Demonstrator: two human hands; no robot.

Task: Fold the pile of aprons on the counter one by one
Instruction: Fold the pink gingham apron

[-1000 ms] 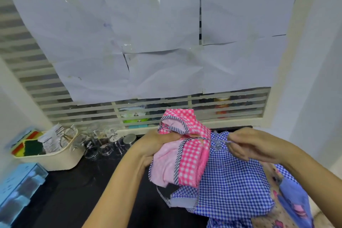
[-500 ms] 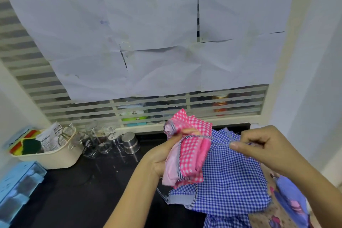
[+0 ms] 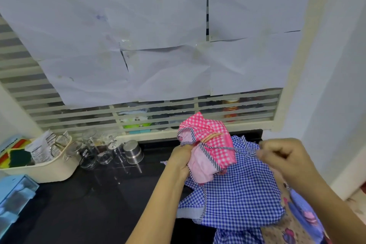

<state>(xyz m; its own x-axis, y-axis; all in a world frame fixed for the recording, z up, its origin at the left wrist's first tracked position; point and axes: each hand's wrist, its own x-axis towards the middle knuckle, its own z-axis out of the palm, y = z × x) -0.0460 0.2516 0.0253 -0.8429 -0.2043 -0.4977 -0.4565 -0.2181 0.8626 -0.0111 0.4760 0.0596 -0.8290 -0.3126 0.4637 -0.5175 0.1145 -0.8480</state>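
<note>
Winding the tie round a finished bundle looks to be the step in hand.

- Left hand (image 3: 181, 159): fingers curled, gripping the pink gingham apron (image 3: 212, 144), which is bunched into a tight roll and held up above the pile.
- Right hand (image 3: 285, 159): at 3 o'clock of the roll, pinching the thin striped tie (image 3: 231, 147). The tie runs taut across the roll's front.
- Blue gingham apron (image 3: 237, 198): lies at 6 o'clock under the roll, spread over more patterned cloth (image 3: 277, 231) at 5 o'clock.

Doing it well, as a judgement:
- Hold the left grip firm so the folds do not spring open.
- Lead the tie flat round the roll's middle, not its end, where it would likely slip off.
- Keep the pull even, since thin cloth will bunch under a jerk.

Edges and room:
- The wall (image 3: 336, 105) stands close at 3 o'clock, leaving the right arm little swing that way.
- The slatted window ledge (image 3: 198, 134) sits just behind at 12 o'clock.
- A steel cup (image 3: 133, 152) and glass jars (image 3: 93, 156) stand at 9 o'clock, apart from the left hand. A cream basket (image 3: 49, 172) sits farther out.
- The dark surface (image 3: 89, 204) at 7 to 8 o'clock offers the widest room for setting the roll down.
- The surface's right edge is hidden by cloth.
</note>
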